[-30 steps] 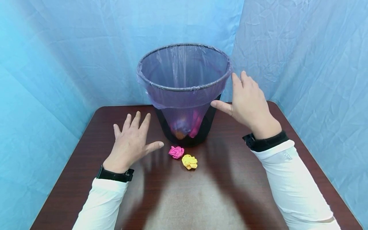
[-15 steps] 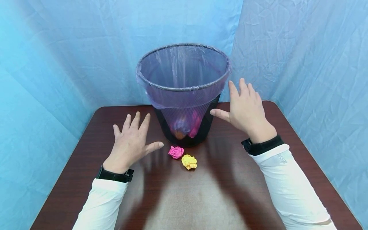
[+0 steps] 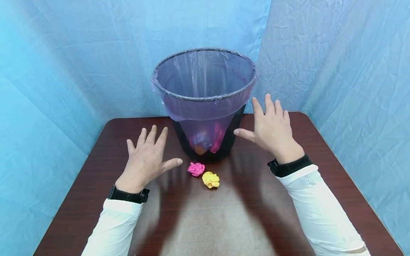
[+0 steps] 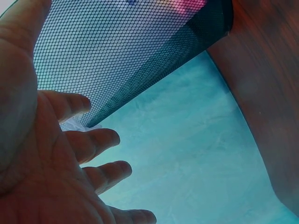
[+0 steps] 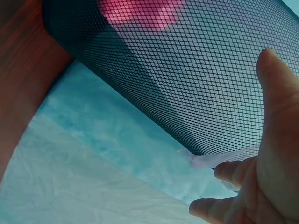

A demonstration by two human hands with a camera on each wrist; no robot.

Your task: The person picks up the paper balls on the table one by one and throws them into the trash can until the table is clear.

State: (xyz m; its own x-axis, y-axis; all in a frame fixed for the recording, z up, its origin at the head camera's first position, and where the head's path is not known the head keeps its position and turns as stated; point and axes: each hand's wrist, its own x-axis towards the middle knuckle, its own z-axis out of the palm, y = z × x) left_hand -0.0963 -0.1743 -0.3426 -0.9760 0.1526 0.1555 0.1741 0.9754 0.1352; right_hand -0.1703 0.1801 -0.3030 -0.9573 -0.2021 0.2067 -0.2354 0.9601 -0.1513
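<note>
A black mesh wastebasket stands upright toward the back of the table, lined with a purple plastic bag folded over its rim. Pink and orange shapes show through the mesh near its bottom. Just in front of it lie a crumpled pink paper ball and a crumpled yellow paper ball. My left hand, fingers spread and holding nothing, is left of the basket and the pink ball. On the other side my right hand is spread too, its thumb overlapping the basket's right side in the head view.
The dark wood table has rounded back corners. Blue cloth hangs behind it and along both sides. A black strap circles the left wrist, and another strap the right, above white sleeves.
My right hand has moved down and slightly left, its fingertips leaving the level of the basket's rim. The left hand, basket and paper balls have stayed nearly still.
</note>
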